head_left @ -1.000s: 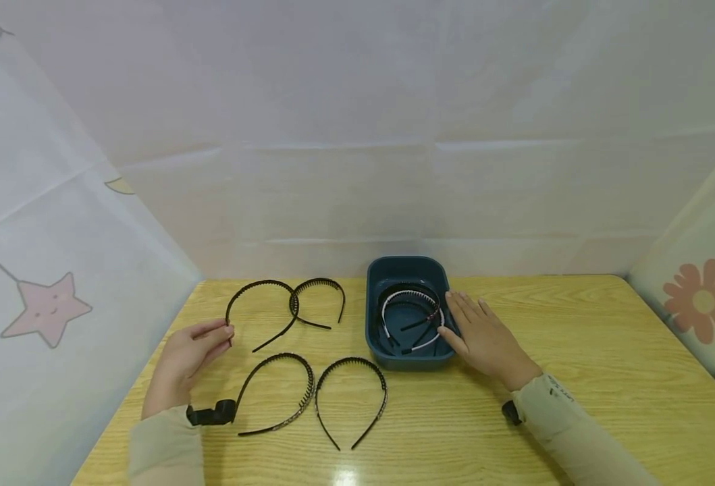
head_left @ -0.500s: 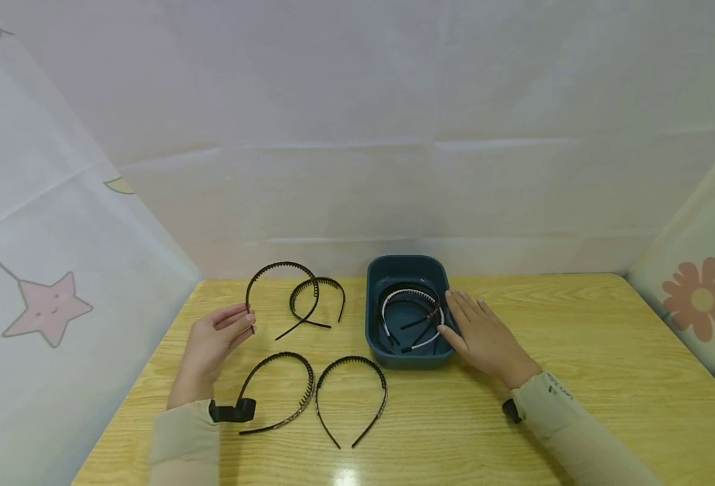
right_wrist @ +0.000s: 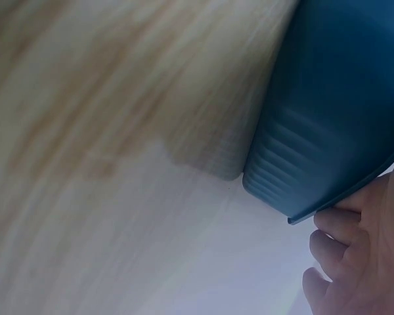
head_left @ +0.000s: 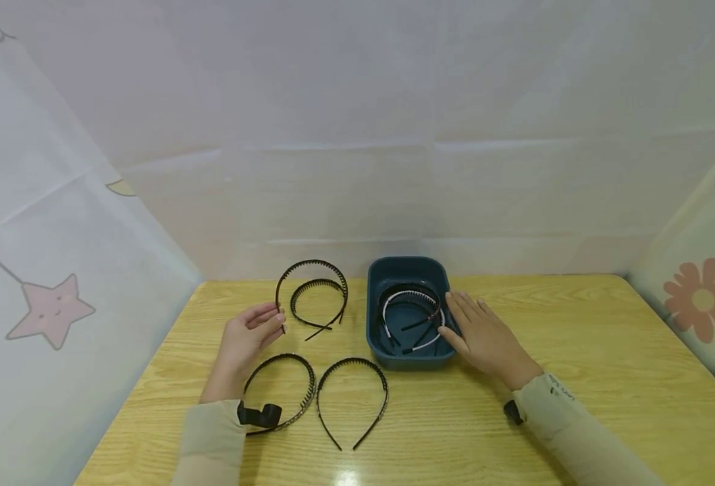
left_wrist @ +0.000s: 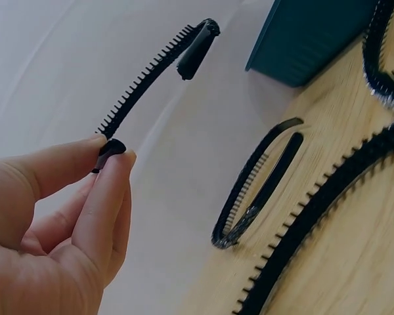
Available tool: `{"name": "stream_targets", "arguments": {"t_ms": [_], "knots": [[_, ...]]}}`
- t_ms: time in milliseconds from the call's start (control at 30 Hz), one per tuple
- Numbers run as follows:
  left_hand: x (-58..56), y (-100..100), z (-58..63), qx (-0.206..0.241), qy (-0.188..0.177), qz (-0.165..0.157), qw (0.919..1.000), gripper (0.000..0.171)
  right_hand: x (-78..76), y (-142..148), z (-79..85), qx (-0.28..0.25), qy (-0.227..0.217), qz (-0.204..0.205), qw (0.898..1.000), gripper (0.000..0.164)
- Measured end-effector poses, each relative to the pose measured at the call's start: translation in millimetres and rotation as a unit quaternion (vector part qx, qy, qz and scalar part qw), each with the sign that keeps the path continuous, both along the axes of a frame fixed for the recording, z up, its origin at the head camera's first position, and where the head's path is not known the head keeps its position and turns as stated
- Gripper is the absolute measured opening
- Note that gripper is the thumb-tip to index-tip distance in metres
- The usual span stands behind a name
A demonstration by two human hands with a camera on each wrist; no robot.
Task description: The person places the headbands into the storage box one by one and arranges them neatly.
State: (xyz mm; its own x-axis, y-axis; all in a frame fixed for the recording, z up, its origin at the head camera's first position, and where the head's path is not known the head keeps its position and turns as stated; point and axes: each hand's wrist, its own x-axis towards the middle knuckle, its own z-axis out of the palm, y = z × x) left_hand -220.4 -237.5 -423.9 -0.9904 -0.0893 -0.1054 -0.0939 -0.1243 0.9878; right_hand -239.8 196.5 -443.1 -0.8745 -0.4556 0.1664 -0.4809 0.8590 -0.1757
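My left hand (head_left: 244,344) pinches one end of a black toothed headband (left_wrist: 141,85) between thumb and fingers, raised above the table. In the head view its loop overlaps another black headband (head_left: 295,307) lying at the back. My right hand (head_left: 485,337) rests on the right rim of a dark blue bin (head_left: 412,363), fingers extended and thumb over the edge. Inside lie several headbands, among them a white one (head_left: 428,343) with dark ends. The right wrist view catches fingertips at the rim, against the bin's outer wall (right_wrist: 302,144).
Two more black headbands with glittery sides lie toward the front: one on the left (head_left: 311,391), partly behind my left wrist, and one on the right (head_left: 354,360). The wooden table (head_left: 564,337) ends at a pale cloth backdrop (head_left: 345,169).
My left hand has moved right with the headband, toward the bin, lifting it slightly early on. My right hand stays on the bin's rim. The other headbands lie where they were.
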Motion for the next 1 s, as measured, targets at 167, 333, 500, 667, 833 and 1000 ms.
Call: {"name": "stream_targets", "arguments": {"t_ms": [167,333,500,667,833,1000], "knots": [[-1.2,16.1,-0.9,0.020,0.001,0.004,0.9998,0.052,-0.7,2.0,-2.7,0.003,0.001,-0.001,1.000,0.076],[-1.3,35.7,-3.1,0.038,0.000,-0.007,0.9993,0.048,-0.3,3.3,-3.0,0.005,0.001,-0.002,1.000,0.077],[0.4,53.6,-4.9,0.055,0.004,-0.023,0.9982,0.046,-1.1,3.5,-3.4,0.007,0.000,-0.003,1.000,0.076],[2.4,68.5,-6.3,0.060,0.004,-0.033,0.9976,0.045,-1.1,1.7,-1.0,0.009,0.003,-0.005,1.000,0.075],[5.8,81.6,-6.9,0.061,0.010,-0.035,0.9975,0.044,0.5,-0.1,1.3,0.005,0.003,-0.004,1.000,0.075],[6.0,95.0,-7.2,0.071,0.014,-0.034,0.9968,0.042,1.5,-0.8,1.7,0.002,0.005,-0.004,1.000,0.074]]}}
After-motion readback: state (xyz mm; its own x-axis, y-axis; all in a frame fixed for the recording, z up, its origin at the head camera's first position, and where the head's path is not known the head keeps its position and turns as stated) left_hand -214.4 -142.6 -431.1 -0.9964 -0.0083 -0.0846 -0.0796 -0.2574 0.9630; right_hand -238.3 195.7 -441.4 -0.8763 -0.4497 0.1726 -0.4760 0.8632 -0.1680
